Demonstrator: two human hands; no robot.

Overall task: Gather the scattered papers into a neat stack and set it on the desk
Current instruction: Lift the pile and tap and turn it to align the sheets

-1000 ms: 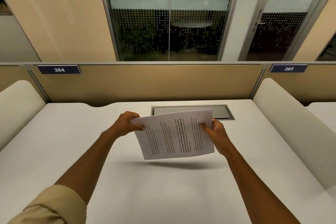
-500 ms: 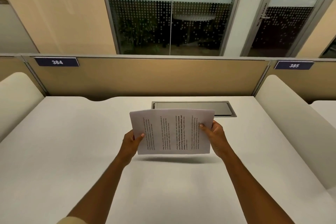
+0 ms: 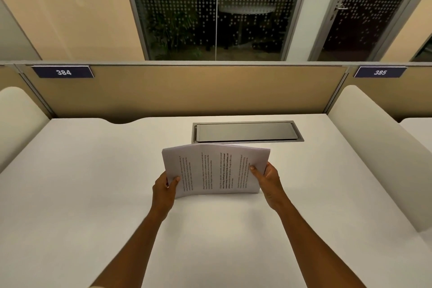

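Observation:
A stack of printed papers [image 3: 215, 170] stands on its long lower edge on the white desk [image 3: 93, 182], text running sideways, its top edge bowed slightly. My left hand [image 3: 164, 190] grips the stack's lower left side, thumb on the front sheet. My right hand [image 3: 268, 179] holds the right edge, thumb pressed on the front. The sheets' backs and my other fingers are hidden behind the stack.
A grey metal cable hatch [image 3: 247, 132] is set into the desk just behind the papers. Tan partition panels [image 3: 187, 91] close the back, with rounded cream dividers at the left [image 3: 16, 119] and right [image 3: 374, 147]. Signs read 384 and 385.
The stack dropped from mid-air until its lower edge rests on the desk and it stands more upright. My left hand shifted from the top left corner to the lower left side.

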